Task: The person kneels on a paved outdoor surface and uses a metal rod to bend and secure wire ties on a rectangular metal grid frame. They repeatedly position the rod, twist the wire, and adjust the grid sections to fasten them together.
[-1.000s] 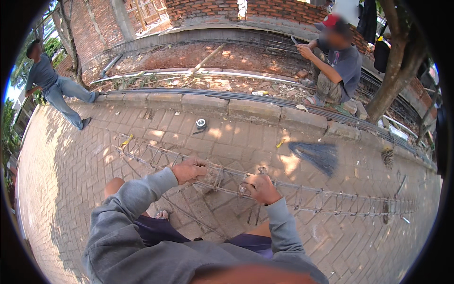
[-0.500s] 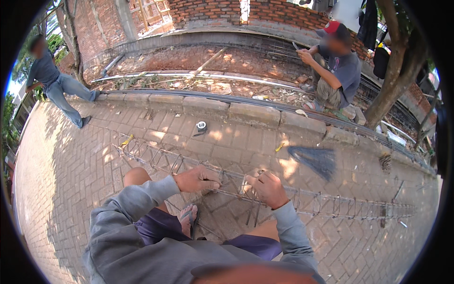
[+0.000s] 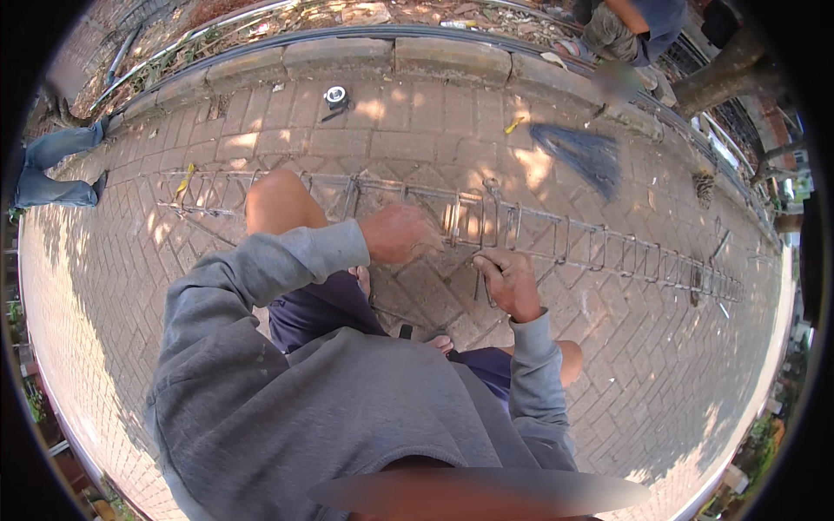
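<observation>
A long narrow steel rebar cage (image 3: 599, 236), with square stirrups along thin bars, lies across the paving in front of me. My left hand (image 3: 401, 234) is at its near bar, left of a tight group of stirrups (image 3: 469, 217). Its fingers are bent together, slightly blurred, and what they pinch is hidden. Just on the near side of the cage, my right hand (image 3: 511, 280) is closed with thumb and forefinger together. Two thin dark rods (image 3: 478, 286) show beside and below those fingers; whether the hand grips them is unclear.
A bundle of dark tie wire (image 3: 578, 158) lies beyond the cage, and a round tape measure (image 3: 335, 97) is farther left. Yellow strips (image 3: 185, 184) mark the cage's left end. Long bars run along the stone kerb (image 3: 452, 61). Two other people are at the far left and far right.
My view has tipped downward. The right hand has come off the top of the cage toward me, and the left hand has shifted to the near bar.
</observation>
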The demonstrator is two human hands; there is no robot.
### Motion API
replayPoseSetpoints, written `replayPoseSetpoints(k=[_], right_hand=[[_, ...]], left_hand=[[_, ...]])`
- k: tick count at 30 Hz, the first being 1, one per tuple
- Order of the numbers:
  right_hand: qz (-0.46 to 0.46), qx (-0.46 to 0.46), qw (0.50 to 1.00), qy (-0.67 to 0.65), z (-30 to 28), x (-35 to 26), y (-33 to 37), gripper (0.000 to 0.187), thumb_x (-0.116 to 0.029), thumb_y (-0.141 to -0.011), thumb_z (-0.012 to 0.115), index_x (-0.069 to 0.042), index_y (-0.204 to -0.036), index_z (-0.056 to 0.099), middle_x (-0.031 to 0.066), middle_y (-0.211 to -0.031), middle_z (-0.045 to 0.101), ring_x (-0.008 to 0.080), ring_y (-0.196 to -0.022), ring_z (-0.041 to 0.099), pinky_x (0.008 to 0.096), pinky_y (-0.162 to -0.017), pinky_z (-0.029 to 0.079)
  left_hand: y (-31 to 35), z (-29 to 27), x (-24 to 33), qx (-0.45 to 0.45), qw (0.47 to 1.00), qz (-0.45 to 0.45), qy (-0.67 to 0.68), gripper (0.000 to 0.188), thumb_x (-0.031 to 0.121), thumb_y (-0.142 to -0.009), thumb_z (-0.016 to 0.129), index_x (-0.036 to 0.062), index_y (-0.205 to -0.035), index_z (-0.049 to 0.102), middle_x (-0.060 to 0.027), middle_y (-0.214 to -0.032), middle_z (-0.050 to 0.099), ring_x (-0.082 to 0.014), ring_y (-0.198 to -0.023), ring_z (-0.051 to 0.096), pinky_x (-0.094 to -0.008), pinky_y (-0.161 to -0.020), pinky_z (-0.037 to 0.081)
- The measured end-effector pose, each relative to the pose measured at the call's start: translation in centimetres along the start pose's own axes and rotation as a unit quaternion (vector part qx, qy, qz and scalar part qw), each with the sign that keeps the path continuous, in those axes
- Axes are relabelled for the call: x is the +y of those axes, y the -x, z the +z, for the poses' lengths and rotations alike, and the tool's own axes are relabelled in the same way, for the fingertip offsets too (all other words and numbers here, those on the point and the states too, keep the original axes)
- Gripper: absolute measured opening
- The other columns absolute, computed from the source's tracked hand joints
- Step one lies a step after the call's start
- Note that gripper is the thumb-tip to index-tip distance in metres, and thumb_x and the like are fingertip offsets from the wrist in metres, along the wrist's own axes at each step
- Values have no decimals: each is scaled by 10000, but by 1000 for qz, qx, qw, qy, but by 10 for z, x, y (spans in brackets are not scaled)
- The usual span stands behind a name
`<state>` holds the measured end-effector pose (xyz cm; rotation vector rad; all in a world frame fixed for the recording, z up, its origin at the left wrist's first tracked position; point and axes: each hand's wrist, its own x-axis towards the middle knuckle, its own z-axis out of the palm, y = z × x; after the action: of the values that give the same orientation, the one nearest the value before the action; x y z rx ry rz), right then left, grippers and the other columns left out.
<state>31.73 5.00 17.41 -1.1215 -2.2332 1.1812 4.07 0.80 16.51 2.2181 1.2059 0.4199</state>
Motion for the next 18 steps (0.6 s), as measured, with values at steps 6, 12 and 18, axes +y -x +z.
replayPoseSetpoints(k=[6, 12, 18], right_hand=[[80, 7, 992, 94, 63, 3, 21, 154, -132, -895, 674, -49, -993, 759, 188, -845, 710, 417, -742, 663, 424, -655, 516], [78, 111, 990, -40, 107, 23, 14, 230, -116, -883, 630, -46, -1051, 770, 211, -920, 732, 390, -809, 713, 412, -711, 548], [253, 67, 964, -44, 136, 75, -12, 263, -172, -882, 618, -35, -1038, 780, 210, -977, 750, 378, -954, 724, 411, -864, 547]], left_hand=[[-2, 33, -44, -141, 989, 17, 33, 267, 135, -821, 699, 129, -1076, 778, -134, -956, 741, -364, -904, 699, -478, -791, 545], [-10, 20, -103, 86, 995, -11, 46, 337, 266, -855, 742, 99, -1147, 754, -134, -1074, 742, -340, -987, 691, -454, -884, 527], [-19, -11, -206, 118, 898, -423, -2, 521, 464, -902, 655, 17, -1161, 726, -214, -1085, 740, -381, -1014, 701, -467, -877, 548]])
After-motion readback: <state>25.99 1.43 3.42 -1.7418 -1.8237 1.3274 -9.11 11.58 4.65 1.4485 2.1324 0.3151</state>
